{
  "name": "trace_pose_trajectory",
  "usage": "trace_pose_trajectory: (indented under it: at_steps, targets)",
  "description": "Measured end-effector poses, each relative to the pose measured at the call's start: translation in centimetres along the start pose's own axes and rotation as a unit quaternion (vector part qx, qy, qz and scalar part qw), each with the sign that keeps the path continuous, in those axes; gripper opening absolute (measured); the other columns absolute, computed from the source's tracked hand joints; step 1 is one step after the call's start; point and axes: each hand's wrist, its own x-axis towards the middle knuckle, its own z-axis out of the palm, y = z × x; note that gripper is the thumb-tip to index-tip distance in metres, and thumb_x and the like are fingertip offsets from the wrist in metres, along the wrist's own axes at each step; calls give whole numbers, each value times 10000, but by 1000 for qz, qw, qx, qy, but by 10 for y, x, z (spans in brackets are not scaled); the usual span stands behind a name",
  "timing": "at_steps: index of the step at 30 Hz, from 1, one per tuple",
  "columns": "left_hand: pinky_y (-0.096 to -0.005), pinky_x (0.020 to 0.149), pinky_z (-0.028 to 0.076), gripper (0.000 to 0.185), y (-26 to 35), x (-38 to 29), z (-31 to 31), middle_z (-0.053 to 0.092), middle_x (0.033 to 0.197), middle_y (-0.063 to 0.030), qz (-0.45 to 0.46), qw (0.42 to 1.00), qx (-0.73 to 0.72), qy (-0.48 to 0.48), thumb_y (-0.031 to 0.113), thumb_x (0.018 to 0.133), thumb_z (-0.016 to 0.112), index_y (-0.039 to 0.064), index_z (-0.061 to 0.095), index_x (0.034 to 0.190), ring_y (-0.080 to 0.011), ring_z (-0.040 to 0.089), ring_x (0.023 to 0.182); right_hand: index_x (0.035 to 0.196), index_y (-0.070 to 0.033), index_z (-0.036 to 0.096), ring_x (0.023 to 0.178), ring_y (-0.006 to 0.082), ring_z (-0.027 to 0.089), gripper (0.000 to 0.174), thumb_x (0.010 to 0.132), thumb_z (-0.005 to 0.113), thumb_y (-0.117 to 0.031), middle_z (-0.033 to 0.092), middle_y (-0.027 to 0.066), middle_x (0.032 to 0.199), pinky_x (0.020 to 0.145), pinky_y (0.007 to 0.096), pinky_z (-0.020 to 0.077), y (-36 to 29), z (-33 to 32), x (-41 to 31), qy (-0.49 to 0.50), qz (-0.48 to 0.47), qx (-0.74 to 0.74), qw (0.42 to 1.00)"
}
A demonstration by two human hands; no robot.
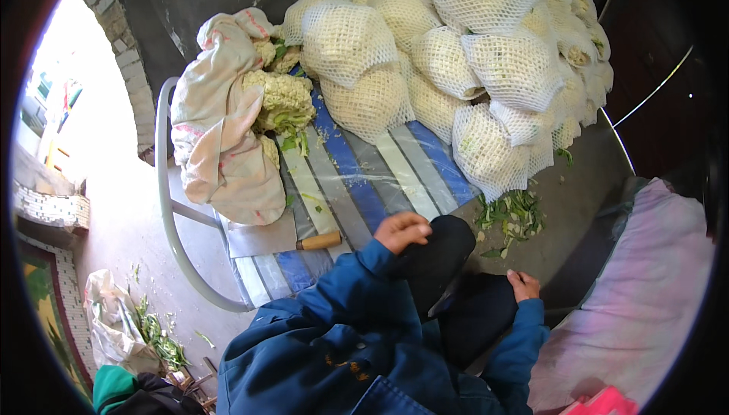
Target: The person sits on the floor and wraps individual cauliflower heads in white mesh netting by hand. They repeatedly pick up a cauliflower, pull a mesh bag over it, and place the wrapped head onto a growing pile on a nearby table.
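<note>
My left hand (403, 231) rests by my left knee, its fingers loosely curled together with nothing seen in them. My right hand (523, 287) lies on my right knee; its fingers are partly hidden. A cleaver with a wooden handle (319, 241) lies flat on a blue, grey and white striped sheet (364, 178), left of my left hand. Beyond it, a pale cloth sack (219, 130) partly covers bare cauliflower heads (285, 99). Cauliflowers in white foam net sleeves (350, 42) are piled high at the back.
A curved metal rail (165, 187) bounds the sheet on the left. Leaf trimmings (510, 218) lie below the pile on the right. A pink cloth-covered surface (632, 307) is at my right. On the left floor are a crumpled white sack (117, 321) and more trimmings (162, 338).
</note>
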Motion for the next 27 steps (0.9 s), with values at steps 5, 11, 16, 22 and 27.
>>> trace_pose_trajectory:
  at_steps: [5, 11, 16, 22, 27]
  targets:
    - [-343, 842, 563, 202, 70, 6, -42, 688, 1015, -101, 134, 962, 58, 229, 158, 951, 624, 15, 659, 1090, -192, 651, 938, 916, 14, 709, 795, 364, 664, 477, 830, 721, -455, 688, 223, 827, 763, 440, 504, 24, 13, 18, -13, 3, -16, 1000]
    - [-388, 835, 572, 287, 118, 21, -112, 660, 1067, -82, 183, 888, 13, 422, 179, 939, 655, 45, 598, 1187, -203, 640, 1001, 904, 4, 696, 760, 373, 645, 440, 829, 728, -428, 677, 209, 805, 740, 450, 498, 29, 14, 22, 17, -27, 55, 998]
    - [-391, 905, 545, 540, 143, 32, -160, 598, 1245, -113, 239, 821, 7, 518, 215, 877, 755, 14, 534, 1327, -229, 581, 1122, 918, 4, 684, 771, 375, 649, 411, 823, 735, -392, 680, 211, 821, 740, 440, 503, 37, 10, 22, 10, -30, 91, 995]
    - [-468, 1013, 449, 848, 163, 54, -172, 407, 1503, -154, 195, 800, 15, 567, 271, 846, 799, 37, 334, 1515, -320, 382, 1390, 935, 13, 681, 748, 331, 645, 390, 826, 736, -357, 672, 207, 805, 734, 411, 506, 46, -2, 10, 31, -19, 109, 993]
    - [-392, 739, 516, 850, 127, 85, -353, 552, 1318, -178, 214, 740, 177, 613, 174, 766, 837, 33, 382, 1469, -261, 592, 1070, 950, 20, 677, 735, 284, 636, 399, 829, 738, -355, 684, 184, 811, 741, 380, 507, 39, -9, 2, 27, -7, 124, 992]
